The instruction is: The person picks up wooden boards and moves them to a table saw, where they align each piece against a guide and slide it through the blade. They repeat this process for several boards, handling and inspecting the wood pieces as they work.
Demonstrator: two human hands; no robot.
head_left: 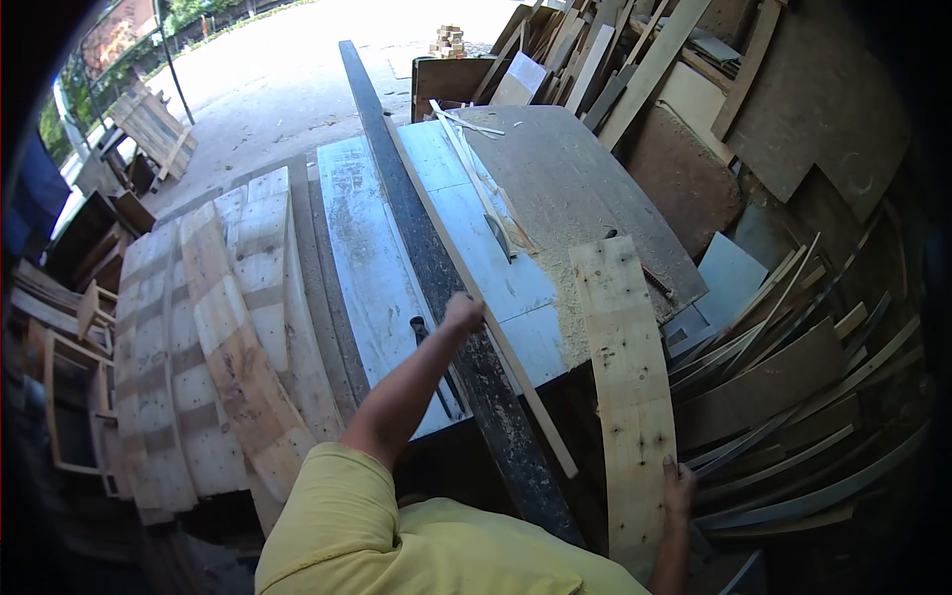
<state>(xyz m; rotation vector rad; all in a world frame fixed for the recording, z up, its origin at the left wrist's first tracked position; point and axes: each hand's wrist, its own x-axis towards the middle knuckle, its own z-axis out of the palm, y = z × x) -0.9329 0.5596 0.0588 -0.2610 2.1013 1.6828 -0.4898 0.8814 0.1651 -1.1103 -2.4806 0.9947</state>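
Observation:
My left hand [464, 313] is closed at the edge of a thin wooden strip [516, 367], above a long dark beam [426, 248]; its fingertips are hidden. The strip lies lengthwise along the beam. Low on the right, my right hand [678, 486] grips the right edge of a broad pale board [627, 367] dotted with dark nail marks. That board's far end rests over the table's near right corner. Just left of the beam lies a dark tool [418, 327], partly hidden by my left forearm.
Sawdust and thin offcuts [466, 159] lie on the table [565, 149], and a red-and-dark tool [656, 282] sits near its right edge. Nailed planks [213, 327] form a platform on the left. Stacked boards and strips [783, 387] crowd the right side.

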